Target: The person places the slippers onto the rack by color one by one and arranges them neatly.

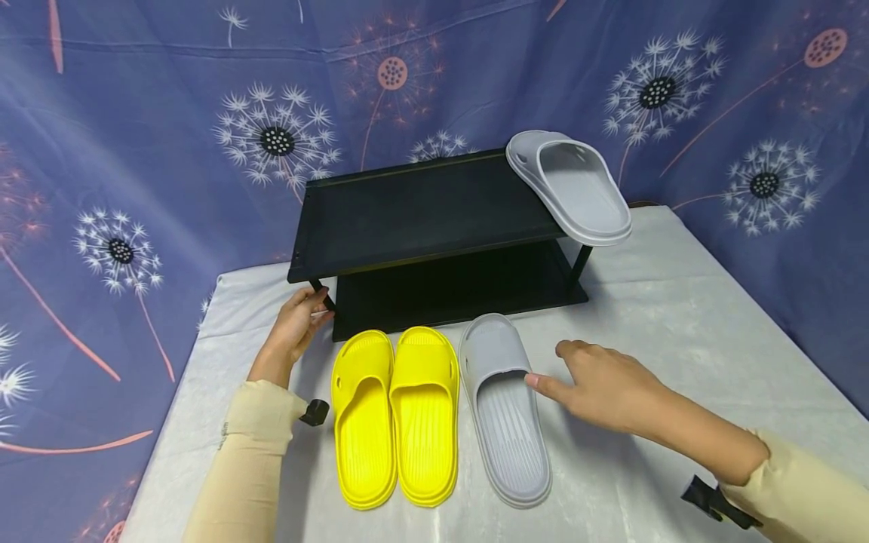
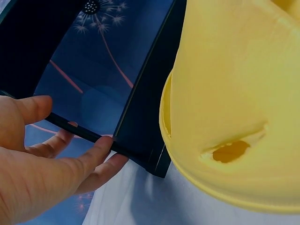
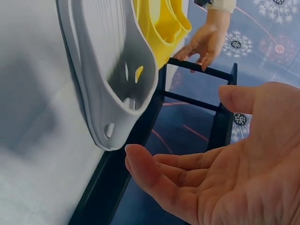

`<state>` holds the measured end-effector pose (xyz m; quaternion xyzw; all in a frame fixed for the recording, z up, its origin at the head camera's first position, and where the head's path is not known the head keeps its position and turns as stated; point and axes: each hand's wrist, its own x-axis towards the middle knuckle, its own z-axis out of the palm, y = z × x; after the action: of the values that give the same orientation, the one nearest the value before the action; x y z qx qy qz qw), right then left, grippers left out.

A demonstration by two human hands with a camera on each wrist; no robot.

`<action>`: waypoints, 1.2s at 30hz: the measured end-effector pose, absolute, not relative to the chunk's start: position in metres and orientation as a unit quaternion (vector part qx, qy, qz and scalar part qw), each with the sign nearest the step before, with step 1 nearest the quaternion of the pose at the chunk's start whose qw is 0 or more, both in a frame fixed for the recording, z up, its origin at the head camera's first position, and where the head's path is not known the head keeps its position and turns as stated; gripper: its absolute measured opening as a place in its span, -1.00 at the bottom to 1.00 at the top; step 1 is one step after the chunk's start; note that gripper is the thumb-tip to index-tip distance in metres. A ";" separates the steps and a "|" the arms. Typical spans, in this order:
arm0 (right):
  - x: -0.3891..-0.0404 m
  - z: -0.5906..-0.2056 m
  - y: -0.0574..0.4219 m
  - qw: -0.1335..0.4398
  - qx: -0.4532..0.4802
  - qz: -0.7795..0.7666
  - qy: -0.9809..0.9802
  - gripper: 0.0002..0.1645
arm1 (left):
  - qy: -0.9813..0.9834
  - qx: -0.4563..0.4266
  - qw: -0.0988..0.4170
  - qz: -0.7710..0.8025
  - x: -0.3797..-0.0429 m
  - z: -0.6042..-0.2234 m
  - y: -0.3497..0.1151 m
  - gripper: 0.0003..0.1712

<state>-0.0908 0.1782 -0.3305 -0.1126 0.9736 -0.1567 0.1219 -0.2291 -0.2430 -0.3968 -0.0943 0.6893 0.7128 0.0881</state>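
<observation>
A black two-tier shoe rack point(image 1: 421, 215) stands at the back of the table. My left hand point(image 1: 293, 326) grips its left leg, thumb on one side and fingers on the other, as the left wrist view shows. Grey slipper one point(image 1: 589, 192) lies on the right end of the top shelf, its heel overhanging the front edge. On the table, the second grey slipper point(image 1: 514, 430) lies right of a yellow pair, the left yellow slipper point(image 1: 366, 445) and right yellow slipper point(image 1: 426, 445). My right hand point(image 1: 607, 386) hovers beside the second grey slipper, fingers loosely bent, holding nothing point(image 3: 220, 183).
A pale cloth point(image 1: 679, 302) covers the table. Behind it hangs a blue curtain point(image 1: 462, 68) with dandelion prints. The rack's lower shelf point(image 1: 462, 283) sits just behind the slippers' toes.
</observation>
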 end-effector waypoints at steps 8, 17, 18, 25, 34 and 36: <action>-0.086 -0.345 0.172 0.146 -0.120 -0.153 0.970 0.05 | 0.689 -0.097 0.089 0.713 -0.229 -0.398 -0.243 -0.76; -0.081 -0.361 0.164 0.170 -0.121 -0.164 0.964 0.04 | 0.685 -0.096 0.087 0.717 -0.229 -0.399 -0.243 -0.84; -0.081 -0.362 0.163 0.174 -0.120 -0.164 0.964 0.04 | 0.685 -0.097 0.086 0.717 -0.229 -0.400 -0.243 -0.85; -0.078 -0.370 0.160 0.194 -0.121 -0.161 0.960 0.02 | 0.686 -0.099 0.085 0.716 -0.230 -0.401 -0.244 -0.75; -0.075 -0.380 0.155 0.184 -0.131 -0.167 0.960 -0.09 | 0.682 -0.098 0.081 0.720 -0.231 -0.399 -0.242 -0.83; -0.075 -0.380 0.154 0.184 -0.131 -0.167 0.960 -0.09 | 0.682 -0.099 0.080 0.720 -0.231 -0.398 -0.241 -0.84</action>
<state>-0.0746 0.1536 -0.3799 -0.1308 0.9598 -0.1673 0.1837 -0.2310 -0.2414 -0.3982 -0.0995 0.6823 0.7198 0.0804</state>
